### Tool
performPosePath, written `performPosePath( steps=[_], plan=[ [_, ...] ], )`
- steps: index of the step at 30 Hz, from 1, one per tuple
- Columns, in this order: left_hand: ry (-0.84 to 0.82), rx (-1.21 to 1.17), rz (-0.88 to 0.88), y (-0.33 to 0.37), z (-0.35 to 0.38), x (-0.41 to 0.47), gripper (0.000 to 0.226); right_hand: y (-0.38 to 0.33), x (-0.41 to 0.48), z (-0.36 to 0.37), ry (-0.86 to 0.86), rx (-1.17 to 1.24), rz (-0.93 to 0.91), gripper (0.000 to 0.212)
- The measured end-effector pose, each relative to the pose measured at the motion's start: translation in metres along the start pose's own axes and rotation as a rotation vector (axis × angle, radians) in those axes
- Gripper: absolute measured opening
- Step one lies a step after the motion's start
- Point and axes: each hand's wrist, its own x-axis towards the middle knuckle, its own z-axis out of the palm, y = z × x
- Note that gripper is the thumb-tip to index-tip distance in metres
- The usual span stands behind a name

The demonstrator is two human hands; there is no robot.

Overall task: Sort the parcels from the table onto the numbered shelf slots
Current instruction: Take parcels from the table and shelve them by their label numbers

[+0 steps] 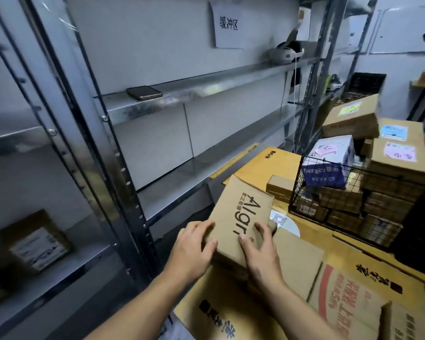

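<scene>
Trouble starts with your grip: left hand (194, 244) and right hand (258, 249) both clasp the brown parcel (241, 209) at its near end only, over the cardboard-covered table (250, 168), just beside the steel shelf (182, 173). Its far end could dip and catch the shelf lip, or nudge the small box (280, 185) behind it. You see no slot numbers, and the parcel's label is out of sight, so a wrong slot is likely. Whether the parcel rests or is lifted cannot be told
</scene>
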Motion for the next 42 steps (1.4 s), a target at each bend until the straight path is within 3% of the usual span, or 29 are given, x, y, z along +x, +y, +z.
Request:
performPosePath(
  steps=[9,14,17,22,28,33,38,42],
  plan=[
    [0.042,-0.102,0.079,0.035,-0.064,-0.108,0.051,-0.011,-0.075,-0.03,-0.086,0.136,-0.178,0.052],
    [0.252,-0.311,-0.12,0.044,-0.082,-0.17,0.04,-0.01,-0.132,-0.048,-0.185,0.154,-0.249,0.048],
    [0.233,-0.271,-0.236,0.044,-0.085,-0.205,0.044,-0.012,-0.161,-0.053,-0.275,0.194,-0.284,0.042],
    [0.262,-0.606,-0.286,0.053,-0.1,-0.252,0.045,-0.024,-0.194,-0.052,-0.465,0.257,-0.292,0.041],
    [0.466,-0.831,-0.208,0.077,-0.111,-0.295,0.045,-0.045,-0.225,-0.053,-0.684,0.196,-0.348,0.038],
    [0.583,-0.627,-0.216,0.082,-0.115,-0.334,0.042,-0.061,-0.243,-0.049,-0.694,-0.093,-0.53,0.043],
    [0.721,-0.418,-0.294,0.081,-0.119,-0.369,0.054,-0.078,-0.285,-0.032,-1.009,0.088,-0.352,0.062],
    [0.789,-0.171,-0.326,0.079,-0.136,-0.395,0.056,-0.084,-0.314,-0.003,-1.023,0.134,-0.359,0.061]
  ],
)
